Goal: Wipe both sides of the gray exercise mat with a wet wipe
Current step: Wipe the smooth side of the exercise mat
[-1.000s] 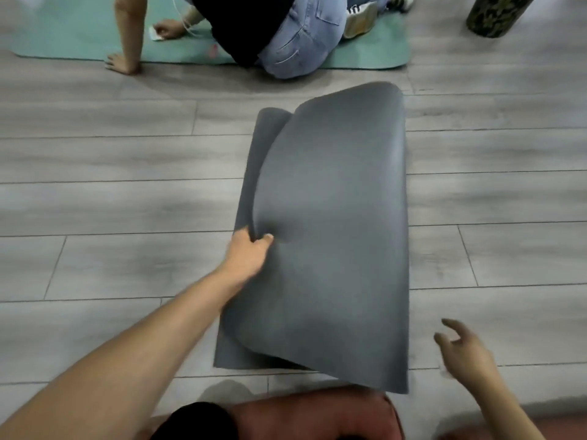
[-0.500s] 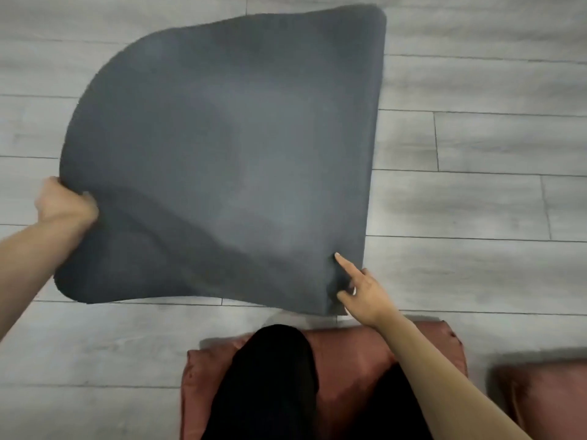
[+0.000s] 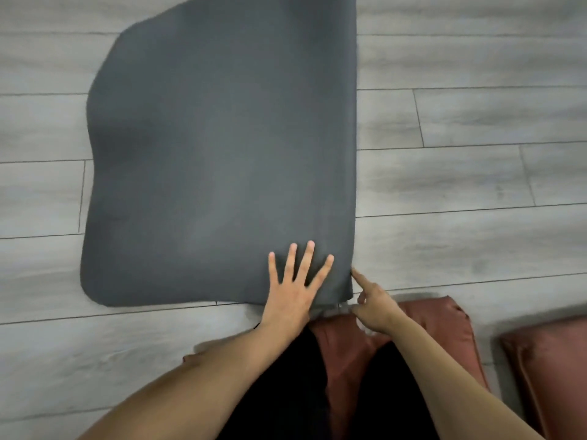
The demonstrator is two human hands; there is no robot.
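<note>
The gray exercise mat [image 3: 222, 147] lies spread on the gray wood-plank floor [image 3: 460, 185], directly ahead of the person, and its far end runs out of view at the top. Its right edge runs straight from top to bottom, while the left edge bulges and waves, with rounded corners. The near edge lies close to the person's knees.

The left hand [image 3: 290, 293] rests flat on the mat's near right part, palm down, with all four fingers straight and spread, pointing away from the body; it grasps nothing. The heel of this hand sits at the mat's near edge.

The right hand [image 3: 373, 304] is just beside the mat's near right corner. Its index finger is stretched out and its tip touches the mat's right edge just above the corner, while the other fingers are curled in loosely. Whether those curled fingers hold anything, I cannot tell. The two hands are near each other, the corner strip of the mat between them.

Below the hands, the person's legs in black trousers [image 3: 286, 392] rest on a reddish-brown cushion [image 3: 428, 315] that touches the floor just short of the mat. A second reddish-brown cushion [image 3: 549, 369] lies to the right, apart from the first.
</note>
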